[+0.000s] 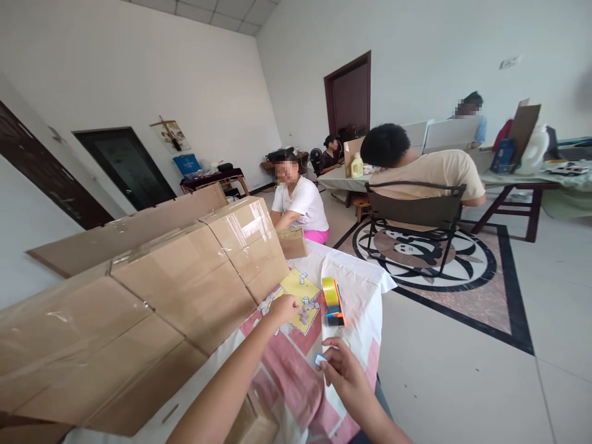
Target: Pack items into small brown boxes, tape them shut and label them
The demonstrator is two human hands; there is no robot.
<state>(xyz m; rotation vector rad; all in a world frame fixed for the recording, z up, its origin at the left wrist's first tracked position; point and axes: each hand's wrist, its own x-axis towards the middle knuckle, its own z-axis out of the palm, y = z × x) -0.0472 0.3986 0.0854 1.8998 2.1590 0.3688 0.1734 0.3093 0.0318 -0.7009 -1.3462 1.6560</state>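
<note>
My left hand (pixel 285 308) is held over the yellow patch of the table cloth, its fingers curled together; whatever they hold, if anything, is hidden. Just right of it lie several small whitish-grey pieces (pixel 305 311), too small to name. Between thumb and fingers, my right hand (pixel 345 373) pinches a small white piece with a blue edge (pixel 320 360). Beyond that hand, a tape dispenser (pixel 341 305) with a roll of yellow tape (pixel 330 291) rests on the patterned cloth (pixel 296 376).
Taped cardboard boxes (pixel 185 265) line the table's left side. A small open carton (pixel 292 243) stands at the far end, near a seated person (pixel 300 203). Another person (pixel 425 166) sits in a folding chair (pixel 416 206) to the right. One more box (pixel 252 419) is below my left arm.
</note>
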